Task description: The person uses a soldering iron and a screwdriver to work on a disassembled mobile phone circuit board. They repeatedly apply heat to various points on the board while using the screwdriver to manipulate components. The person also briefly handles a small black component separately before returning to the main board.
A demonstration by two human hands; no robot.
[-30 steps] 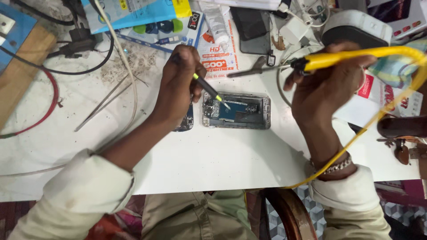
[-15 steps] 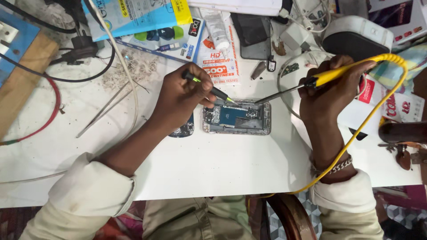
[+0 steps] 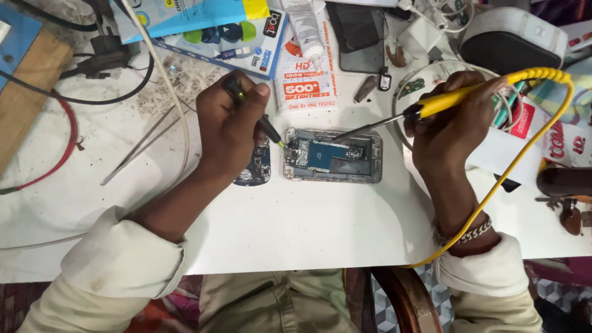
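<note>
The left hand is closed around a small dark tool with a green tip, held like a pen, and that tip meets the left end of an opened phone frame lying flat on the white table between the two hands. The right hand is wrapped around the yellow handle of a soldering iron; its thin metal shaft slants down and leftward from the fist, the point resting over the upper middle of the phone frame, above the blue board inside it. A yellow cord loops from the back of the handle around the right hand's outer side and runs down past the wrist, which wears a chain bracelet. Just under the left hand, partly hidden by its heel, lies a small dark circuit part, close beside the frame's left edge. A pair of metal tweezers rests on the table well to the outer side of the left hand. Beyond the left hand's knuckles lie a white packet with red printing and a blue box, and beyond the right hand sits a rounded white and black device
</note>
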